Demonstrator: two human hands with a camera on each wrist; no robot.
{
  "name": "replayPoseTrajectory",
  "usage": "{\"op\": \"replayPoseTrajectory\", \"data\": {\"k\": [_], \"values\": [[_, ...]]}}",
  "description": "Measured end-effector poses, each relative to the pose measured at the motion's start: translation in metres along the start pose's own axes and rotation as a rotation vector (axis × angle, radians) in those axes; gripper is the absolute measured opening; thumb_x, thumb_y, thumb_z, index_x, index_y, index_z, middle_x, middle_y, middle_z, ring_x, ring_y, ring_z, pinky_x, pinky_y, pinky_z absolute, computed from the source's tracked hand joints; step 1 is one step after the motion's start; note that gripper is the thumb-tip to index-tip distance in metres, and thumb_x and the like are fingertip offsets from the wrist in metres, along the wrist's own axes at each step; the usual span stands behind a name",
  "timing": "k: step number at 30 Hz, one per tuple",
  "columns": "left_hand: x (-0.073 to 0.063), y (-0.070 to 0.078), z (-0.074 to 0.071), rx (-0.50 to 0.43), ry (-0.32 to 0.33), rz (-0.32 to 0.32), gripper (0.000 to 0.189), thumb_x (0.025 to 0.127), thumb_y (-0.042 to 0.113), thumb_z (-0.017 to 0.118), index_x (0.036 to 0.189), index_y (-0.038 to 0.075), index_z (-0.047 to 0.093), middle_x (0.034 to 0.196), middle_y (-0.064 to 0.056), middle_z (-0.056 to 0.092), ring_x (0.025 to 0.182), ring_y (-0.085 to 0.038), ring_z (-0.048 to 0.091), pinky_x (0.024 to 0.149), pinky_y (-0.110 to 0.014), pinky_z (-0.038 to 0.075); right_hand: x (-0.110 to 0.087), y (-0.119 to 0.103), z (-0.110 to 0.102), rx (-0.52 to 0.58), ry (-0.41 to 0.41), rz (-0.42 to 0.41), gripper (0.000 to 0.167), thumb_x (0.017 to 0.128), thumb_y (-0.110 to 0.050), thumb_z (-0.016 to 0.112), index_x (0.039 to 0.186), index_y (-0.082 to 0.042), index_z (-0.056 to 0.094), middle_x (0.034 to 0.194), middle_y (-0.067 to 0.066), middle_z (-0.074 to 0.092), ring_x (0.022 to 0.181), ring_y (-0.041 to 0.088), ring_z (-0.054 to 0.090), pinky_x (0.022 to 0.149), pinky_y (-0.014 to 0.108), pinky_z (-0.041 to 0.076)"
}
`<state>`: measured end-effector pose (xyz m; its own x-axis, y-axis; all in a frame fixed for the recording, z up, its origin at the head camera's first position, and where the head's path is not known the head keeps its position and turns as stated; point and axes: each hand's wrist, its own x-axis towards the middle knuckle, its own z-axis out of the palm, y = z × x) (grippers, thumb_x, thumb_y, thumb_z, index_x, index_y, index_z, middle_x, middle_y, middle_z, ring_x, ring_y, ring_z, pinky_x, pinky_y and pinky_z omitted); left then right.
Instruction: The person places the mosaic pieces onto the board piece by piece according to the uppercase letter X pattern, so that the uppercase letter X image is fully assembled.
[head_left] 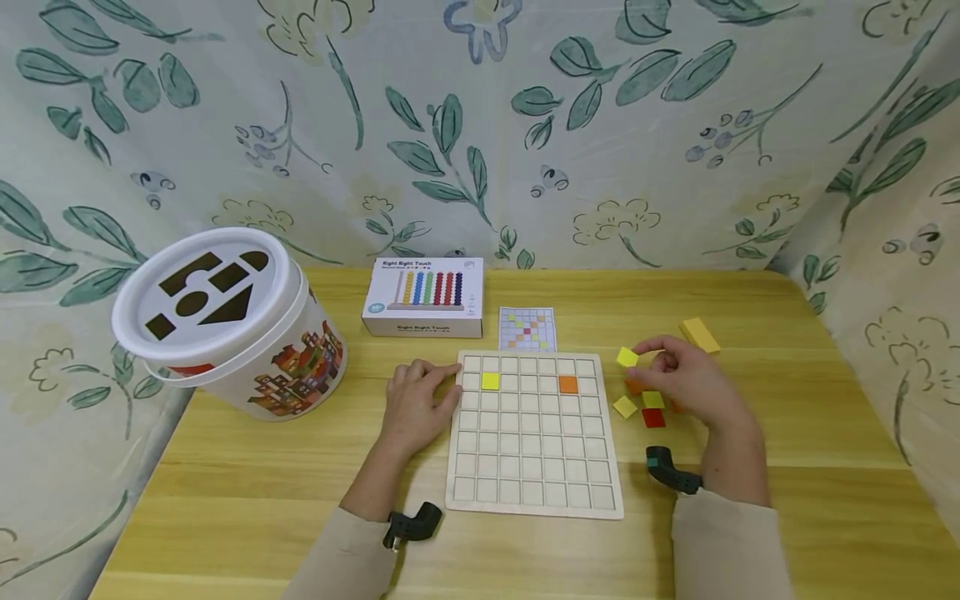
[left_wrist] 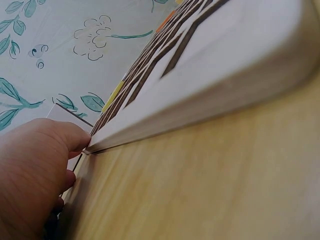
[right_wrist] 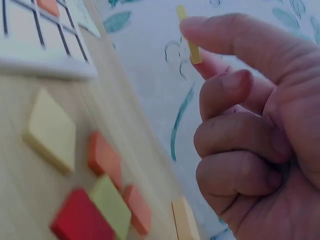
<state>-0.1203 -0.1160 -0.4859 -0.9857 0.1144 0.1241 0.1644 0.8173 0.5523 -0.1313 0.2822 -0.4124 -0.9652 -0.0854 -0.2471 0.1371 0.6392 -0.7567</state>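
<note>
My right hand pinches a small yellow square tile between thumb and index finger, lifted above a few loose tiles. In the right wrist view that tile is seen edge-on, with the other fingers curled into the palm. Below lie a pale yellow tile, a yellow-green tile, a red tile and orange ones, partly hidden. My left hand rests on the table, thumb and index finger touching the left edge of a white grid board. A yellow tile and an orange tile sit in the board's cells.
Behind the board lies a pattern card with coloured squares. A white toy box stands at the back, and a white bucket with a shape-cut lid at the left. A yellow-orange block lies beyond my right hand.
</note>
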Motion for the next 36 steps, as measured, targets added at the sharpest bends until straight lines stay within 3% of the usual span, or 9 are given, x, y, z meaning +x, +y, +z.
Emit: {"op": "replayPoseTrajectory", "data": {"k": [7,12,20,28,36], "values": [[0.000,-0.001,0.001,0.000,0.007,0.007,0.037,0.098,0.037,0.065,0.133,0.026,0.070,0.108,-0.004,0.059,0.098,-0.024,0.044,0.088,-0.040,0.033,0.005,-0.033,0.024,0.060,-0.087,-0.092,0.041,0.093,-0.017,0.072,0.125,-0.002,0.053,0.079,0.006,0.052,0.064,0.015,0.047,0.055,0.027,0.040],[0.000,-0.001,0.001,-0.002,0.013,0.010,0.037,0.097,0.036,0.065,0.133,0.025,0.070,0.107,-0.004,0.059,0.098,-0.024,0.044,0.088,-0.040,0.032,0.007,-0.052,0.045,0.052,-0.118,-0.114,0.037,0.091,-0.017,0.074,0.121,-0.005,0.055,0.078,0.006,0.052,0.063,0.016,0.045,0.054,0.026,0.037],[0.000,-0.002,0.001,-0.001,0.017,0.013,0.037,0.097,0.037,0.065,0.133,0.026,0.070,0.106,-0.003,0.059,0.096,-0.023,0.043,0.087,-0.039,0.032,0.011,-0.075,0.086,-0.050,-0.177,-0.143,0.031,0.090,-0.018,0.076,0.114,-0.010,0.060,0.074,0.003,0.053,0.063,0.018,0.047,0.056,0.026,0.037],[0.000,-0.002,0.002,0.000,0.025,0.014,0.037,0.097,0.036,0.066,0.132,0.025,0.071,0.106,-0.003,0.059,0.096,-0.023,0.043,0.086,-0.039,0.032,0.016,-0.082,0.122,-0.156,-0.234,-0.161,0.027,0.088,-0.023,0.079,0.108,-0.015,0.064,0.069,0.001,0.055,0.059,0.015,0.048,0.055,0.026,0.035],[0.000,-0.002,0.002,0.002,0.027,0.018,0.037,0.097,0.036,0.066,0.132,0.025,0.071,0.105,-0.002,0.059,0.095,-0.022,0.042,0.086,-0.038,0.031,0.017,-0.080,0.135,-0.185,-0.244,-0.135,0.022,0.087,-0.020,0.078,0.105,-0.018,0.066,0.069,0.001,0.056,0.058,0.016,0.049,0.054,0.028,0.034]]}}
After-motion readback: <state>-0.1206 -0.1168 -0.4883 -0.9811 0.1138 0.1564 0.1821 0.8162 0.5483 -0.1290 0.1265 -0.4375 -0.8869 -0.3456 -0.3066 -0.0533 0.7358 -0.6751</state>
